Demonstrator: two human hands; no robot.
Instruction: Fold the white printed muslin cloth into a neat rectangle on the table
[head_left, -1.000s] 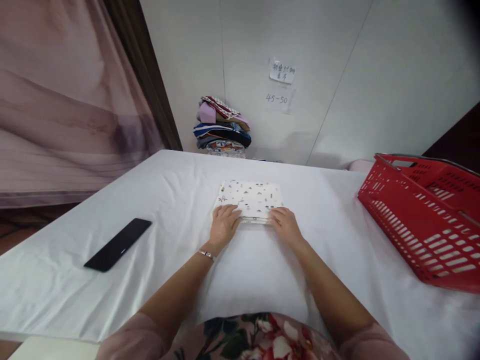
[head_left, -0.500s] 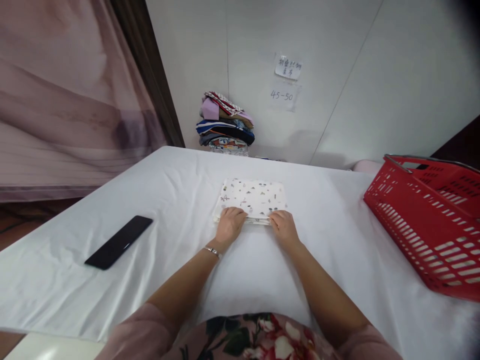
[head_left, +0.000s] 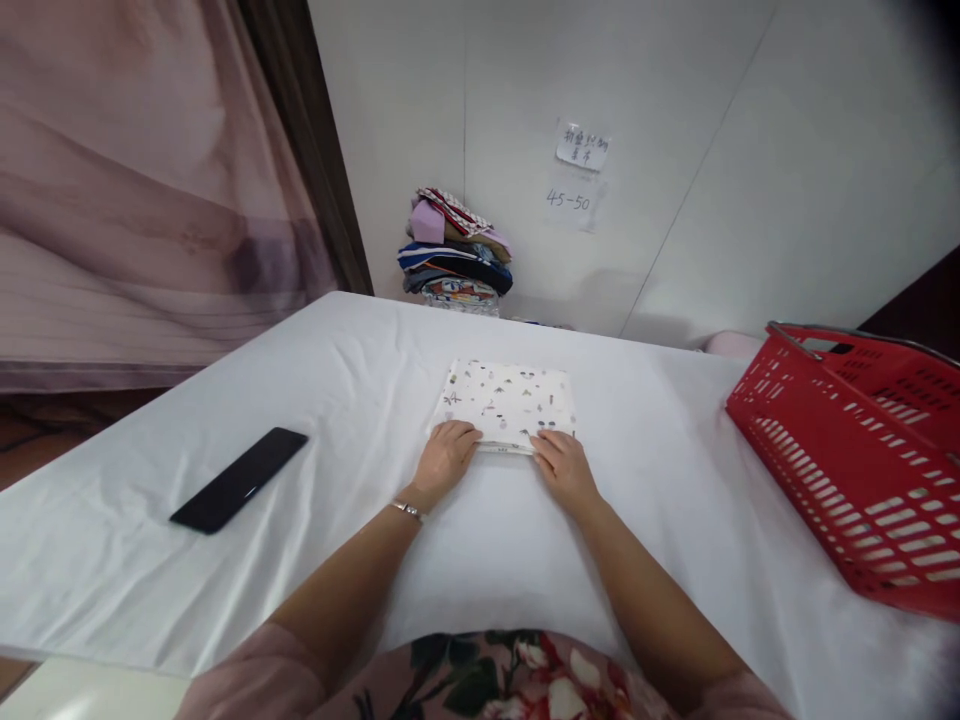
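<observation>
A folded white cloth (head_left: pixel 510 398) with small scattered prints lies flat on the table, its layers showing along the near edge. My left hand (head_left: pixel 446 458) grips that edge near the left corner, fingers on top and thumb hidden from view. Toward the right corner, my right hand (head_left: pixel 562 465) pinches the same edge, fingertips resting on the top layer. Between the hands a short stretch of the folded edge stays visible.
A white-covered table (head_left: pixel 360 380) spans the view. To the left lies a black phone (head_left: pixel 240 480); on the right stands a red plastic basket (head_left: pixel 847 470). Beyond the far edge rises a pile of folded clothes (head_left: pixel 457 250), near a wall with two paper notes (head_left: pixel 581 150).
My left hand has slid left along the near edge toward the corner, widening the gap between my hands. My right hand has barely shifted, and the cloth lies in the same place.
</observation>
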